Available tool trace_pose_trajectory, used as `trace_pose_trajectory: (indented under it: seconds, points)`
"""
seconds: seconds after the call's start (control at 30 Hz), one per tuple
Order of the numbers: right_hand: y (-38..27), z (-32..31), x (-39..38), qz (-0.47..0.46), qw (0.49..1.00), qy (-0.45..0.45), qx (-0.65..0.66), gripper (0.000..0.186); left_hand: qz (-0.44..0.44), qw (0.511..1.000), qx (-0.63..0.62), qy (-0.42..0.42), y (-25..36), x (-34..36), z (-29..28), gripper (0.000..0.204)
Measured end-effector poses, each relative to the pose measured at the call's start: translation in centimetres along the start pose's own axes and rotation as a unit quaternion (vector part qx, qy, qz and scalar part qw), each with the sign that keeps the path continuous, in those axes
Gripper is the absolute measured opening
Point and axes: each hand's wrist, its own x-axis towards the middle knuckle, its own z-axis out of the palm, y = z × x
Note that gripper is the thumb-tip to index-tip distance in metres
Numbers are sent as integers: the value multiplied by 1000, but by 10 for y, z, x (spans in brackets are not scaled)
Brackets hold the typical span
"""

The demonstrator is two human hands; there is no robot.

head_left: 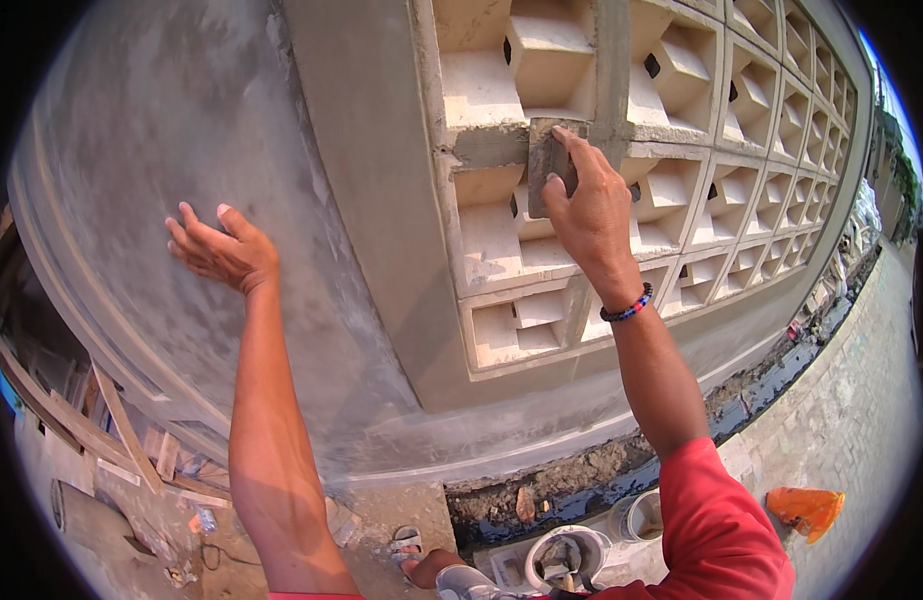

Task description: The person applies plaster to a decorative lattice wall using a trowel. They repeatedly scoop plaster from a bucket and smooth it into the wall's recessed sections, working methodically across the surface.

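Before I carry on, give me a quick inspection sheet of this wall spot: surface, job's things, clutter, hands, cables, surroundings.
Surface: grey plastered wall beside a lattice of pale vent blocks.
Job's things: small grey block pressed on the lattice joint.
Clutter: white bucket, small tub, orange object, timber scraps.
Hands: right hand grips the small grey block; left hand rests open on the wall.
Cables: thin dark cord on the ground.
Surroundings: muddy trench, paved ground.

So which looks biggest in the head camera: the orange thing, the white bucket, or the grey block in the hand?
1. Orange thing
2. Grey block
3. White bucket, though the red sleeve partly hides it

The block is nearer the camera, so real sizes are unsure.
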Motion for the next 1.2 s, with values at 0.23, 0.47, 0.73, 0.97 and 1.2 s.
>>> trace_pose_trajectory:
  seconds: [0.23, 0.47, 0.73, 0.97, 1.2]
  points:
    - [9, -2, -32, 26, 994, -106, -15, 48, 3, 1000, 2, 4, -3, -1, 2, 60]
    - [13, 11, -12, 26, 999, 33, 11, 48, -1, 1000, -12, -5, 5, 0, 0, 61]
    - [22, -8, -1, 42, 997, 59, 38, 48, 0, 1000, -10, -7, 2, -1, -1, 61]
    - [16, 6, -34, 41, 997, -34, 50, 48, 6, 1000, -3, -4, -8, 1, 1, 60]
    - [21, 7, -6, 66, 994, 75, 52, 49, 7, 1000, -16, 0, 3, 3, 1, 61]
